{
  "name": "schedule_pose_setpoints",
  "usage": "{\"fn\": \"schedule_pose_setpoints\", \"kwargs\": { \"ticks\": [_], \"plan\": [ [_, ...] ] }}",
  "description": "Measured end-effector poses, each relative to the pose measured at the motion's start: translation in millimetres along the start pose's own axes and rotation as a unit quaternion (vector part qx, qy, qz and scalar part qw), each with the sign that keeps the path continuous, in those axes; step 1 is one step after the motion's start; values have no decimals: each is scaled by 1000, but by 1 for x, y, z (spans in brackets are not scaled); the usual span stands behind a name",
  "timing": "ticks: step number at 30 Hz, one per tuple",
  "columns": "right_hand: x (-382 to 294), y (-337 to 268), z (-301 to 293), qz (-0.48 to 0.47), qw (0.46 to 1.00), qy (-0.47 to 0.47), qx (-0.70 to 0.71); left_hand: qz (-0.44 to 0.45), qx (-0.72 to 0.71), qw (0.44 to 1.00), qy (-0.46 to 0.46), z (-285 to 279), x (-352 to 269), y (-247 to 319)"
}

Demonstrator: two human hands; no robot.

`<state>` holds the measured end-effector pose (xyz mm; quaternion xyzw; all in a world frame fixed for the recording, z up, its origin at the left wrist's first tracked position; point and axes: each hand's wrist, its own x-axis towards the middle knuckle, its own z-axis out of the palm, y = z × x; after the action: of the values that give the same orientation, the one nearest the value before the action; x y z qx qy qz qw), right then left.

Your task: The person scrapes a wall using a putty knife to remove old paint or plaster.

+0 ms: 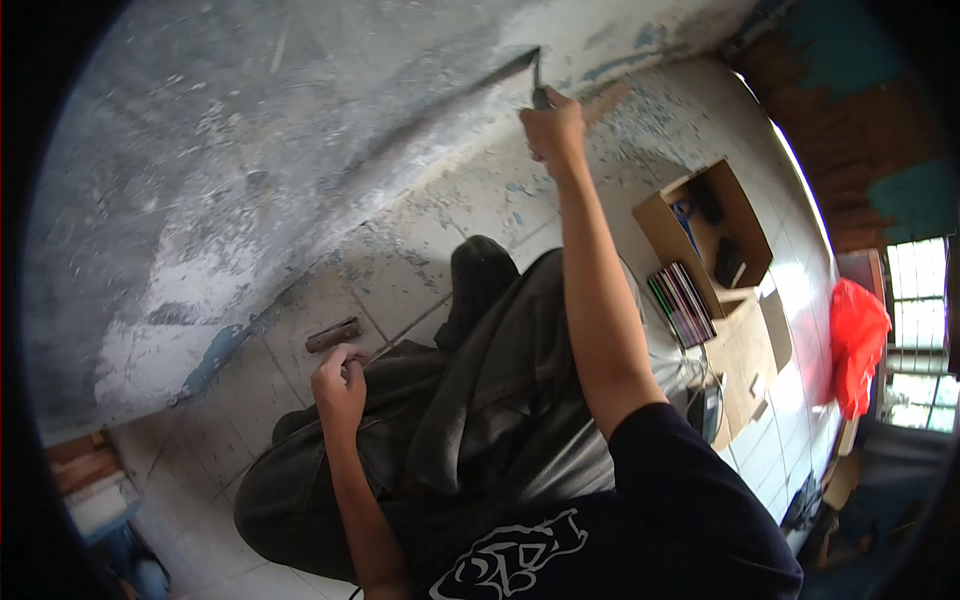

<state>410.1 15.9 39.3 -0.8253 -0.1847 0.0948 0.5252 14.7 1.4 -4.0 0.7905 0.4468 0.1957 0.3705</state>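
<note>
My right hand (556, 131) grips the dark handle of a scraper (538, 73) at the end of an outstretched arm. The scraper's thin blade meets the lower part of a grey painted wall (315, 97), and a dark shadow runs along the wall beside it. Patches of the wall are bare and whitish, with bits of blue paint (217, 358) low down. Over my bent leg, my left hand (340, 379) has its fingers curled, with nothing seen in them. Just beyond it a reddish-brown block-like object (334, 335) lies on the tiled floor (420, 225).
Blue and grey paint flakes (645, 120) litter the floor along the wall. To the right stand an open cardboard box (660, 225) holding dark items and a stack of thin cases or booklets (681, 304). Farther right are a flat cardboard sheet (739, 352) and a red plastic bag (857, 349).
</note>
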Motion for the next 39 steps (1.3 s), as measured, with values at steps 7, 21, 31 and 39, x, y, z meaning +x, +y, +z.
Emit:
{"fn": "schedule_pose_setpoints", "kwargs": {
  "ticks": [7, 21, 31, 39],
  "plan": [
    [-6, 8, 21, -43, 999, 13, -25, -37, 7, 999, -5, 0, -2, -4],
    [-8, -10, 10, 29, 1000, -11, -5, -24, 9, 1000, -10, -3, -3, -7],
    [-42, -22, 9, 74, 991, -67, 89, -62, 14, 998, -9, -2, -3, 2],
    [-38, -28, 3, 74, 987, -96, 106, -57, 17, 998, -10, -1, -1, 0]
  ]
}}
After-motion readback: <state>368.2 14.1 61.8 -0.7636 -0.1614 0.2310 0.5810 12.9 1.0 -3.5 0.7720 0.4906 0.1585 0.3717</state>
